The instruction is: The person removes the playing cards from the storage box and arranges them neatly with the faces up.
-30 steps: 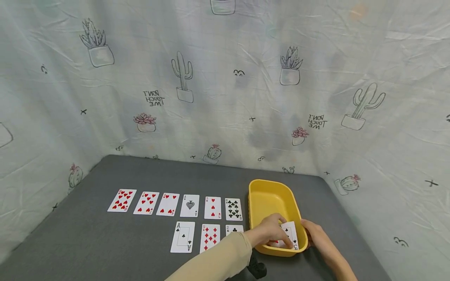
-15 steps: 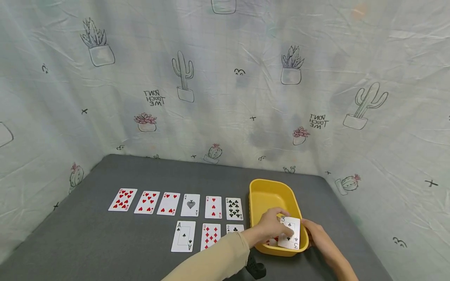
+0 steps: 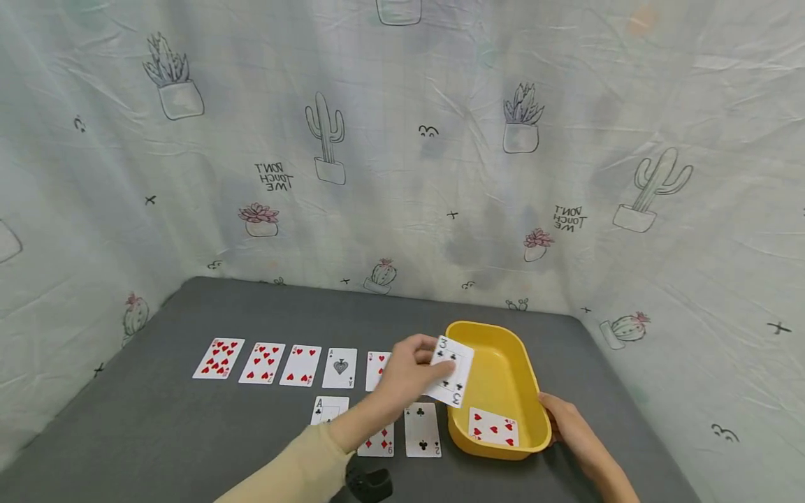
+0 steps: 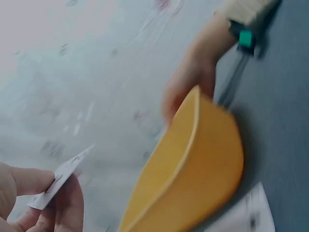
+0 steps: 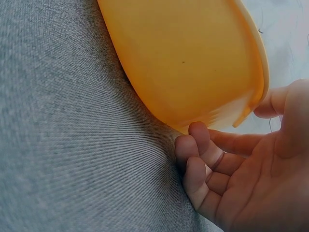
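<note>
My left hand [image 3: 399,381] pinches a playing card [image 3: 459,381] marked 3 with black clubs, thumb across its face. The card is held tilted over the left rim of a yellow plastic bin [image 3: 497,451]. Up close in the left wrist view, thumb and fingers [image 4: 34,180] grip the card [image 4: 62,175] at one edge. On the bin's right side, my right hand [image 3: 571,425] holds the wall. The right wrist view has the thumb at the rim and the curled fingers [image 5: 198,171] against the outside of the bin [image 5: 193,63]. A heart card [image 3: 493,427] lies inside the bin.
Left of the bin, face-up cards lie in two rows on the dark grey table [image 3: 157,433]. A ten-like heart card [image 3: 218,358] is at the far left; a two of clubs [image 3: 423,436] lies beside the bin. A patterned curtain [image 3: 402,154] stands behind.
The left hand has lifted the club card out of the bin and carried it up and left, uncovering the heart card inside. The right hand stays on the bin.
</note>
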Demonstrator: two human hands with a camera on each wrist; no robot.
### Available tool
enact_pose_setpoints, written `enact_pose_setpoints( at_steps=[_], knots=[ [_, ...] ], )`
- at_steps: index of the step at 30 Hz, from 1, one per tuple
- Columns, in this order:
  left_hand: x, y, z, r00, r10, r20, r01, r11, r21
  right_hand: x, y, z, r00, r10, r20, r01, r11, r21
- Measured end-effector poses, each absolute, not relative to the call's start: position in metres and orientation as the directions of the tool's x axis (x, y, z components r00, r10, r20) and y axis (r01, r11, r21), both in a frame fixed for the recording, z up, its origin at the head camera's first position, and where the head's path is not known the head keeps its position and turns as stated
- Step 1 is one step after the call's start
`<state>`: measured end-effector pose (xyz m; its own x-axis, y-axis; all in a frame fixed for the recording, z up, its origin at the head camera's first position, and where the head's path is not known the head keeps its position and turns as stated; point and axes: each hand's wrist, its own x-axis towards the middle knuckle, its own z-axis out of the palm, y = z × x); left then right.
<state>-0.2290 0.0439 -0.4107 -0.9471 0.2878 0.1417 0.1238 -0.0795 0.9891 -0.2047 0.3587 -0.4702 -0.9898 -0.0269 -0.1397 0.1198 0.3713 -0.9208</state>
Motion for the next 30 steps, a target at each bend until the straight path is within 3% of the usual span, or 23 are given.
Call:
enact_pose_setpoints(
  at_steps=[7, 14, 21, 30],
  knots=[
    [-0.221, -0.071, -0.416, -0.992, 0.099, 0.082, 0.093, 0.105, 0.990, -0.203, 0.359, -0.467, -0.989, -0.024, -0.149, 0.130, 0.371, -0.919],
    [-0.217, -0.152, -0.443, -0.996, 0.055, -0.069, -0.062, 0.128, 0.990, -0.204, 0.357, -0.466, -0.988, -0.014, -0.151, 0.135, 0.372, -0.918],
    [-0.216, -0.189, -0.462, -0.985, 0.065, -0.158, -0.151, 0.109, 0.983, -0.203, 0.359, -0.469, -0.989, -0.051, -0.140, 0.113, 0.352, -0.929],
    [-0.212, -0.201, -0.471, -0.982, 0.087, -0.168, -0.152, 0.172, 0.973, -0.202, 0.362, -0.473, -0.990, -0.065, -0.127, 0.097, 0.355, -0.930]
  ],
)
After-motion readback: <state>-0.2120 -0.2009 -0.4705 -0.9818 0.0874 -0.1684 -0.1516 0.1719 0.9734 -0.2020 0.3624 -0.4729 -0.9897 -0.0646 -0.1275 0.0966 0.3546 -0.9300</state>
